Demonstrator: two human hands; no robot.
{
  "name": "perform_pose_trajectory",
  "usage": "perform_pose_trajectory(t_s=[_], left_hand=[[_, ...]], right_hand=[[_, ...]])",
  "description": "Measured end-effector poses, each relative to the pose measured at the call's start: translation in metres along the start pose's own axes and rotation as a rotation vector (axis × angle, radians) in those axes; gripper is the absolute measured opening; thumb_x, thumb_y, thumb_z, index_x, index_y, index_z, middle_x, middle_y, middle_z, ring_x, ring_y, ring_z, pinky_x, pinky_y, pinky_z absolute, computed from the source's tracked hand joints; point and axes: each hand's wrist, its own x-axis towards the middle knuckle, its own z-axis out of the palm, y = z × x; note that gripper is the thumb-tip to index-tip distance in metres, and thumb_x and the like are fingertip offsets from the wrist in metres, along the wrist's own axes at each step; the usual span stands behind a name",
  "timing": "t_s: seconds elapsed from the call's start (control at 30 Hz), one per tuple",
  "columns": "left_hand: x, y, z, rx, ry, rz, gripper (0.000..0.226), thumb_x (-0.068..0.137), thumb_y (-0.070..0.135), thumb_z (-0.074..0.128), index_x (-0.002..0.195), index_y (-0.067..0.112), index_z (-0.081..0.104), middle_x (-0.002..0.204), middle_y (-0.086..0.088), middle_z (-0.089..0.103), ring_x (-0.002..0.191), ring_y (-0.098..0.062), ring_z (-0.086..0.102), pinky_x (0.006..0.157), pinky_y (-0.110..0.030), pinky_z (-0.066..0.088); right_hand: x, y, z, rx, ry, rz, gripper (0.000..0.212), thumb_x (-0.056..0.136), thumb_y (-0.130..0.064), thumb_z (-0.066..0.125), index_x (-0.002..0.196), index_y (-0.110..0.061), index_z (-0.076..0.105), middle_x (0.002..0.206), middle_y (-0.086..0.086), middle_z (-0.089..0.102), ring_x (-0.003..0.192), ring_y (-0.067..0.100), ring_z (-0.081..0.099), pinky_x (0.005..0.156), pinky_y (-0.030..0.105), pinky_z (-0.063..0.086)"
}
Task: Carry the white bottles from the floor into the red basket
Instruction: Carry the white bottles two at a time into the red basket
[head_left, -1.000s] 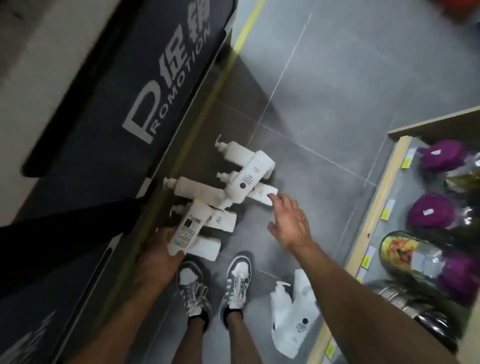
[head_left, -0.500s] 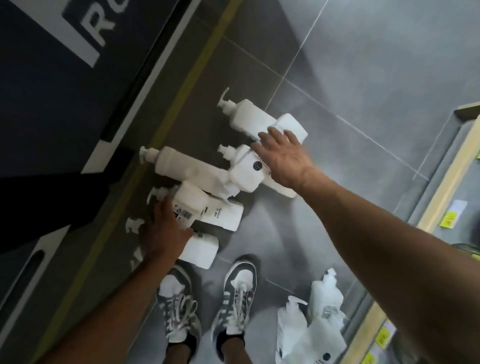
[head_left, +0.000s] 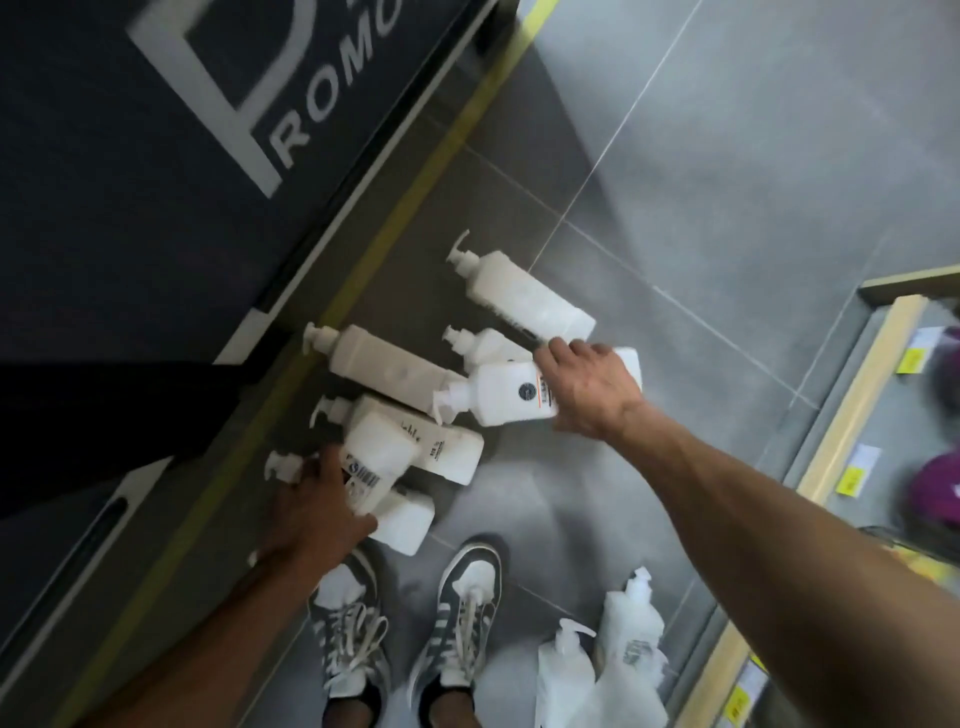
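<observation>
Grey tile floor (head_left: 727, 208) kept the pile of white bottles (head_left: 524, 291) beside the dark promo panel (head_left: 130, 234), as before. Right hand (head_left: 587, 395), flat on top half a second earlier, had curled round the round-label bottle (head_left: 498, 400), probably lifting it. Left hand (head_left: 317, 519) stayed wrapped on the barcode bottle (head_left: 379, 452). Standing bottles (head_left: 623, 649) sat beside the shoes (head_left: 457, 623).

Pretty sure we're in a shop aisle: a dark display stand (head_left: 156, 249) with big "P" and "ROMO" lettering on our left, a shelf edge (head_left: 860, 395) with yellow price tags (head_left: 911, 359) on our right, purple-topped goods (head_left: 935, 491) on it, and a grey tile floor (head_left: 753, 156).
</observation>
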Motion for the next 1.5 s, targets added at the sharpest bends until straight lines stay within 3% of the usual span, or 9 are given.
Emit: perform_pose_trajectory(t_s=[0.1, 0.27, 0.43, 0.63, 0.8, 1.07, 1.2, 1.3, 1.5], left_hand=[[-0.043, -0.001, -0.03, -0.062, -0.018, 0.011, 0.108, 0.071, 0.052, 0.081, 0.152, 0.019, 0.017, 0.141, -0.015, 0.048, 0.119, -0.038, 0.054, 0.094, -0.043, 0.045], [-0.15, 0.005, -0.109, 0.065, 0.015, 0.045, 0.108, 0.068, 0.064, 0.075, 0.151, 0.024, 0.019, 0.122, -0.006, 0.065, 0.103, -0.029, 0.067, 0.082, -0.035, 0.054], [-0.272, 0.026, -0.223, 0.143, 0.059, 0.166, 0.091, 0.073, 0.059, 0.073, 0.14, 0.025, 0.023, 0.124, -0.002, 0.062, 0.106, -0.028, 0.066, 0.081, -0.036, 0.05], [-0.418, 0.008, -0.306, 0.151, 0.182, 0.235, 0.086, 0.066, 0.053, 0.08, 0.131, 0.024, 0.032, 0.122, -0.004, 0.059, 0.101, -0.033, 0.065, 0.08, -0.042, 0.052], [-0.498, -0.021, -0.326, 0.088, 0.262, 0.186, 0.086, 0.067, 0.053, 0.079, 0.133, 0.024, 0.033, 0.123, -0.003, 0.061, 0.097, -0.031, 0.066, 0.079, -0.041, 0.053], [-0.582, -0.068, -0.297, 0.028, 0.321, 0.012, 0.08, 0.068, 0.052, 0.074, 0.131, 0.025, 0.033, 0.117, 0.001, 0.061, 0.093, -0.027, 0.065, 0.07, -0.037, 0.047], [-0.621, -0.097, -0.266, -0.058, 0.339, -0.133, 0.084, 0.068, 0.055, 0.074, 0.134, 0.026, 0.031, 0.121, 0.002, 0.061, 0.096, -0.026, 0.065, 0.074, -0.038, 0.051], [-0.654, -0.117, -0.232, -0.138, 0.347, -0.25, 0.081, 0.066, 0.055, 0.073, 0.132, 0.027, 0.033, 0.117, 0.004, 0.061, 0.093, -0.027, 0.065, 0.073, -0.037, 0.051], [-0.726, -0.147, -0.148, -0.294, 0.305, -0.498, 0.076, 0.065, 0.055, 0.068, 0.128, 0.027, 0.035, 0.113, 0.007, 0.062, 0.09, -0.025, 0.068, 0.069, -0.034, 0.049]], right_hand=[[-0.054, -0.014, -0.041, 0.147, -0.089, 0.119, 0.076, 0.063, -0.045, 0.082, 0.124, -0.017, 0.045, 0.119, 0.004, 0.053, 0.102, 0.031, 0.061, 0.074, 0.04, 0.048], [-0.174, -0.046, -0.139, 0.397, -0.097, 0.301, 0.074, 0.068, -0.051, 0.076, 0.125, -0.018, 0.041, 0.123, 0.002, 0.051, 0.109, 0.029, 0.058, 0.076, 0.039, 0.045], [-0.284, -0.075, -0.262, 0.68, -0.115, 0.463, 0.076, 0.067, -0.053, 0.078, 0.122, -0.019, 0.039, 0.12, 0.005, 0.061, 0.104, 0.033, 0.064, 0.08, 0.039, 0.046], [-0.409, -0.124, -0.358, 0.794, -0.087, 0.53, 0.07, 0.064, -0.053, 0.08, 0.11, -0.023, 0.038, 0.107, 0.003, 0.063, 0.093, 0.031, 0.06, 0.082, 0.041, 0.051], [-0.46, -0.143, -0.408, 0.754, -0.071, 0.427, 0.069, 0.068, -0.048, 0.081, 0.118, -0.024, 0.04, 0.102, 0.0, 0.058, 0.086, 0.025, 0.053, 0.076, 0.035, 0.044], [-0.489, -0.154, -0.445, 0.675, -0.016, 0.201, 0.069, 0.068, -0.046, 0.082, 0.122, -0.03, 0.042, 0.112, -0.003, 0.062, 0.089, 0.022, 0.048, 0.082, 0.035, 0.041], [-0.488, -0.166, -0.452, 0.556, -0.049, 0.06, 0.068, 0.063, -0.05, 0.081, 0.113, -0.03, 0.041, 0.105, -0.005, 0.061, 0.095, 0.022, 0.058, 0.084, 0.039, 0.047], [-0.49, -0.179, -0.457, 0.46, -0.088, -0.049, 0.065, 0.066, -0.049, 0.081, 0.112, -0.029, 0.04, 0.1, -0.006, 0.058, 0.093, 0.02, 0.057, 0.079, 0.037, 0.043], [-0.486, -0.229, -0.473, 0.2, -0.168, -0.285, 0.073, 0.066, -0.057, 0.077, 0.12, -0.028, 0.037, 0.109, -0.002, 0.062, 0.095, 0.021, 0.058, 0.081, 0.039, 0.046]])
